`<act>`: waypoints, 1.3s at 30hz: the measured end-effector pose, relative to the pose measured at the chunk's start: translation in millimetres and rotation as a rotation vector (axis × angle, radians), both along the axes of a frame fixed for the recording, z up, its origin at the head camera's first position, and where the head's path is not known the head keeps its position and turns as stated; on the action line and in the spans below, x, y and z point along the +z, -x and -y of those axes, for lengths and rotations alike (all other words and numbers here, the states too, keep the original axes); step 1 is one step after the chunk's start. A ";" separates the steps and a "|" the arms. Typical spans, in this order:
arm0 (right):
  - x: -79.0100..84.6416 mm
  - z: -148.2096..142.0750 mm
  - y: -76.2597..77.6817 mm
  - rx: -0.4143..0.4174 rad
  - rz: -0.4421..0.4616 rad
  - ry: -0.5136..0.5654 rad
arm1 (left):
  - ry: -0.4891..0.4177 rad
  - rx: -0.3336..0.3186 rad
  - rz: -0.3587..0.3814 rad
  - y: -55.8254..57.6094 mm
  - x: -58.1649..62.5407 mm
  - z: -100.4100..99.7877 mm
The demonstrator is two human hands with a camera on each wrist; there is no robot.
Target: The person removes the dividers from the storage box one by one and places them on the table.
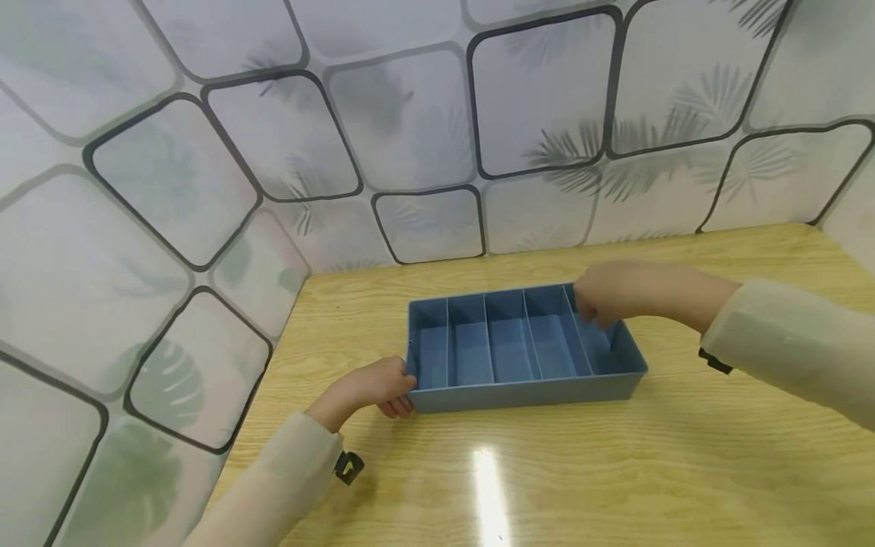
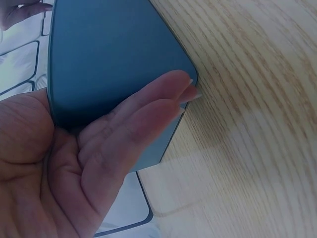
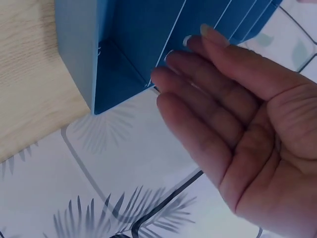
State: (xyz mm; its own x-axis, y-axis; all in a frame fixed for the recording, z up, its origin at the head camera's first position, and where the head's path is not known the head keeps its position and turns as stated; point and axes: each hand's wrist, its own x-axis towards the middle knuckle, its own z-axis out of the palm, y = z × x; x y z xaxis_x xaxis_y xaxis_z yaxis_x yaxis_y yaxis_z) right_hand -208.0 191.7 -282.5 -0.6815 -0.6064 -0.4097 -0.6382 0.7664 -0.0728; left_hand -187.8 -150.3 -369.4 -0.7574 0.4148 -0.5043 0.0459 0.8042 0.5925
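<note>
A blue divided storage box (image 1: 526, 393) lies on the wooden table, its row of compartments open at the top with no contents visible. At its near left corner my left hand (image 1: 384, 384) grips the rim, the thumb over the edge and the fingers along the outer wall. In the left wrist view those fingers (image 2: 126, 134) lie against the blue side, tips near the table. My right hand (image 1: 615, 292) is over the far right part of the box. Seen from the right wrist, its fingers (image 3: 198, 109) are slightly bent near a divider, holding nothing.
The wooden table (image 1: 547, 471) extends around the box, with a bright light reflection in front. Patterned wall covering (image 1: 410, 114) with leaves and rounded squares stands behind and to the left. Thin dividers (image 1: 488, 342) split the box's inside.
</note>
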 end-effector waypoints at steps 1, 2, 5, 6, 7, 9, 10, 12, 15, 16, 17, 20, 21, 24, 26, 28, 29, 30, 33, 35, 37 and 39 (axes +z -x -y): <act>-1.2 1.1 0.0 0.020 0.003 0.002 | 0.000 -0.001 0.000 0.2 -0.1 -0.1; -2.3 2.4 -0.2 0.044 0.003 0.000 | 0.001 -0.002 0.002 0.3 -0.2 -0.2; -6.2 7.4 -1.3 0.110 -0.022 -0.014 | 0.004 -0.002 0.005 0.5 -0.1 -0.5; -7.6 9.4 -1.7 0.132 -0.037 -0.028 | 0.006 -0.003 0.005 0.5 -0.2 -0.7; -9.0 11.5 -1.9 0.153 -0.053 -0.044 | 0.010 -0.002 0.007 0.6 -0.1 -0.6; -12.3 15.4 -1.8 0.199 -0.081 -0.072 | 0.013 -0.001 0.009 0.7 0.1 -0.6; -13.7 17.2 -1.5 0.211 -0.086 -0.082 | 0.014 -0.001 0.011 0.8 0.0 -0.7; -16.4 19.7 -0.4 0.247 -0.096 -0.101 | 0.012 -0.001 0.014 0.9 -0.2 -0.7; -19.0 20.7 1.6 0.279 -0.082 -0.107 | 0.006 -0.004 0.016 1.2 -0.5 -0.8; -19.4 20.3 2.0 0.288 -0.080 -0.114 | 0.003 -0.006 0.018 1.3 -0.9 -0.8; -19.7 19.9 2.4 0.296 -0.078 -0.119 | 0.001 -0.009 0.018 1.4 -1.1 -0.8; -20.6 18.3 3.5 0.317 -0.073 -0.127 | 0.002 -0.013 0.024 2.2 -1.9 -0.5; -20.8 17.8 3.6 0.318 -0.072 -0.130 | 0.003 -0.013 0.026 2.6 -2.2 -0.3; -22.0 16.2 3.6 0.325 -0.081 -0.138 | 0.002 -0.015 0.026 3.7 -2.7 0.1; -22.7 14.8 3.1 0.326 -0.096 -0.138 | -0.001 -0.021 0.019 4.1 -2.4 0.1; -24.3 13.9 3.4 0.339 -0.121 -0.138 | -0.009 -0.020 0.015 4.1 -2.3 0.0; -25.4 13.7 3.8 0.339 -0.130 -0.135 | -0.011 -0.016 0.017 4.0 -2.4 -0.1; -26.9 13.9 4.4 0.336 -0.137 -0.133 | -0.013 -0.013 0.017 3.7 -2.4 -0.1; -31.7 16.1 6.3 0.355 -0.163 -0.155 | -0.022 0.002 0.023 2.5 -2.7 0.3; -34.6 17.6 6.7 0.374 -0.182 -0.191 | -0.025 0.003 0.022 2.0 -3.2 0.6; -36.9 18.9 6.5 0.401 -0.204 -0.222 | -0.025 0.000 0.020 1.8 -3.3 0.8; -38.9 19.7 6.4 0.415 -0.228 -0.251 | -0.022 -0.004 0.012 2.1 -4.0 1.0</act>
State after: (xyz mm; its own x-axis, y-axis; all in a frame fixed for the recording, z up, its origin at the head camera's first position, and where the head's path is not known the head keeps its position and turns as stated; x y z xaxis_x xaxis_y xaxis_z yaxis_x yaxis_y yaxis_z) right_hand -214.5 171.9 -321.4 -0.4942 -0.7461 -0.4463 -0.8694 0.4228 0.2558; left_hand -189.8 -151.3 -373.4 -0.7493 0.4291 -0.5044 0.0418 0.7908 0.6107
